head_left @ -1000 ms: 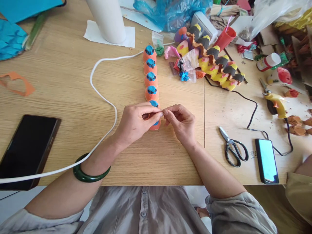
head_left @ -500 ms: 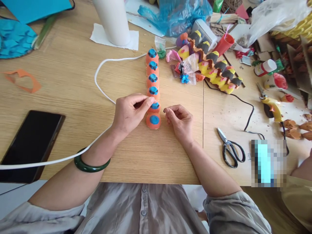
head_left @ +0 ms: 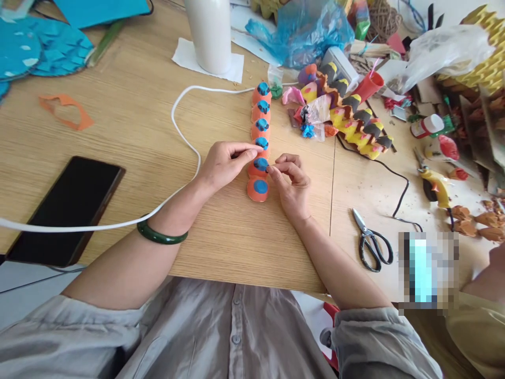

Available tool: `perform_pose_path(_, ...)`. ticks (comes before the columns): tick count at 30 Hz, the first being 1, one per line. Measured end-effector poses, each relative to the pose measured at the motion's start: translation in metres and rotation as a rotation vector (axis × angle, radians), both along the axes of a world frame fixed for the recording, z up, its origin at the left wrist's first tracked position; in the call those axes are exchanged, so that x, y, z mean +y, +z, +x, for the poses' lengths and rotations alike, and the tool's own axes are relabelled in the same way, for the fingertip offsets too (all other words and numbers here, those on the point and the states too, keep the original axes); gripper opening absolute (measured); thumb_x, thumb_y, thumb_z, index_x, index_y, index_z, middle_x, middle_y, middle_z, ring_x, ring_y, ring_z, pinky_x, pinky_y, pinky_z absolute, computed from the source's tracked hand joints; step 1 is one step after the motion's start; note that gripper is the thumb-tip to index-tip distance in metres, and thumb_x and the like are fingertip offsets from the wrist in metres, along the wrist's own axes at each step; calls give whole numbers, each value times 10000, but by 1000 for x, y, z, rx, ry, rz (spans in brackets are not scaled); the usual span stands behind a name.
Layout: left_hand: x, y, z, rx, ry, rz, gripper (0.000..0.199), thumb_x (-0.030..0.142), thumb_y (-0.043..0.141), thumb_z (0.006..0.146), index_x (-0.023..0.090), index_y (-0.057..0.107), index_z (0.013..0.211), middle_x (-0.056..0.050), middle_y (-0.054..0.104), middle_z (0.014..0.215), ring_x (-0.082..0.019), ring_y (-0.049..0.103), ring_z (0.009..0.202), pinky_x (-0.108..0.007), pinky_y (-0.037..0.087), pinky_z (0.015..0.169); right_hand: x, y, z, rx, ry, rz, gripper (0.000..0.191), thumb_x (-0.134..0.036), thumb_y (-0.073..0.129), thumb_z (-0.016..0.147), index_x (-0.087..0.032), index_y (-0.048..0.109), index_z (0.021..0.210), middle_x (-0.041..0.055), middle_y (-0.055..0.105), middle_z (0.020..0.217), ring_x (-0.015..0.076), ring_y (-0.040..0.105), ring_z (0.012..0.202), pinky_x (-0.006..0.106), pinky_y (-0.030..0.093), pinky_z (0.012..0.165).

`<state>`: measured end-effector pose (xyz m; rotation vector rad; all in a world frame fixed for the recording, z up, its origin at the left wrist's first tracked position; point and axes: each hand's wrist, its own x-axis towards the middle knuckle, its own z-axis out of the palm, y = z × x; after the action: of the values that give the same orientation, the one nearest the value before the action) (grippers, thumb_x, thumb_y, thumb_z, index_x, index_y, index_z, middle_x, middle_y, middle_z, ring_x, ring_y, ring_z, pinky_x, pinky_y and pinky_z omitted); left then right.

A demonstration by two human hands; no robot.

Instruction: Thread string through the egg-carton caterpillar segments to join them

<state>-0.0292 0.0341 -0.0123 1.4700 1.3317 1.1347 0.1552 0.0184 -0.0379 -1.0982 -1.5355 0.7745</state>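
An orange egg-carton strip [head_left: 258,195] runs away from me, its row of bumps topped with blue discs. All but the nearest disc bear small dark marks or pieces. From the left, my left hand [head_left: 226,166] reaches over the strip, thumb and forefinger pinched at the third bump from the near end; whatever lies between the tips is hidden. My right hand [head_left: 292,184] is on the right side, thumb and forefinger closed on a small dark piece [head_left: 268,169] at the edge of the second-nearest blue disc. A dark green bangle [head_left: 163,235] circles my left wrist.
A black phone [head_left: 67,210] lies left, crossed by a white cable [head_left: 173,108]. Scissors [head_left: 371,242] and a yellow glue gun [head_left: 436,187] lie right. Painted carton strips [head_left: 357,123] and a white cylinder [head_left: 209,37] stand farther back. Another person's sleeve [head_left: 477,326] shows at right.
My right hand has moved up to the strip, bringing the dark piece to the second-nearest disc. My left hand keeps its pinch over the strip. The camera view has shifted slightly.
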Motion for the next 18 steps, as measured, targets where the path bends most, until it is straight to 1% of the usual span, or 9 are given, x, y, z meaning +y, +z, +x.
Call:
perform_pose_path(2,2,-4,0,-14,5,-9,226,326,682,884,219,861,972,-41,788,774,-192,707,799,-274,545,720,3,-1,-1,-24,13,20,204,-430,741,913,-266,726,793,27,675,1071,201,627,1113,451,466,1090)
perform_pose_path(6,4,-9,0,-36,5,-32,200,307,694,875,210,859,932,-21,759,713,-156,665,692,-264,525,708,7,-3,-1,-45,28,16,178,-387,734,921,-260,715,797,33,692,1152,208,627,1173,468,449,1128)
perform_pose_path(9,4,-6,1,-43,-18,-51,192,273,686,879,206,860,924,-11,743,686,-148,651,669,-263,518,723,8,-3,0,-38,44,21,151,-363,737,920,-266,717,806,31,687,1192,210,621,1208,469,441,1145)
perform_pose_path(13,3,0,2,-45,-37,-82,189,240,684,877,198,863,924,-8,731,669,-143,635,655,-262,508,734,9,-2,0,-27,81,46,160,-384,748,912,-267,722,806,34,687,1217,223,618,1217,484,431,1152)
perform_pose_path(15,4,0,1,-41,-46,-86,194,237,686,873,192,863,940,-8,722,659,-135,605,616,-265,497,702,9,-2,-1,-38,82,31,183,-408,750,909,-266,721,798,37,687,1227,230,613,1223,495,424,1159)
perform_pose_path(18,5,-4,-1,-38,-73,-102,235,225,670,864,200,861,998,6,685,620,-110,506,499,-272,453,591,9,-1,-1,-43,84,-6,202,-427,747,909,-264,720,793,42,689,1229,238,609,1232,504,418,1167)
